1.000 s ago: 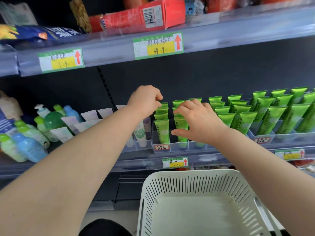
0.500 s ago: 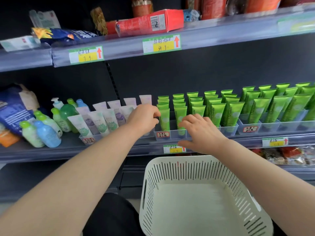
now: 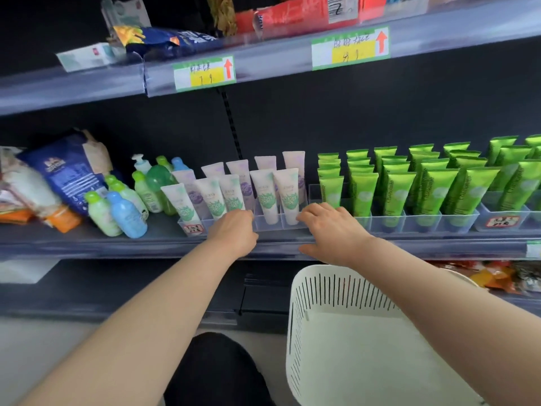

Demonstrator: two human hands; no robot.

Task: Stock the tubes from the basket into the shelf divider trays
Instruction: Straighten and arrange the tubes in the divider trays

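While both hands rest at the front lip of the middle shelf (image 3: 87, 244), the white slotted basket (image 3: 345, 291) below looks empty, so the stocking seems all but done. The left hand (image 3: 232, 232) is loosely curled against the clear divider tray (image 3: 265, 225) that holds the pale white tubes (image 3: 265, 194), and I see nothing gripped in it. The right hand (image 3: 333, 230) lies flat and spread at the seam between that tray and the next tray (image 3: 421, 224) of green tubes (image 3: 393, 189), holding nothing either. My worry is the white tubes: they stand cap-down and lean at different angles, so a shove on the tray could tip the front row forward over the low wall. A sideways nudge might also jam the two trays together or knock the small bottles (image 3: 126, 213) just to the left.
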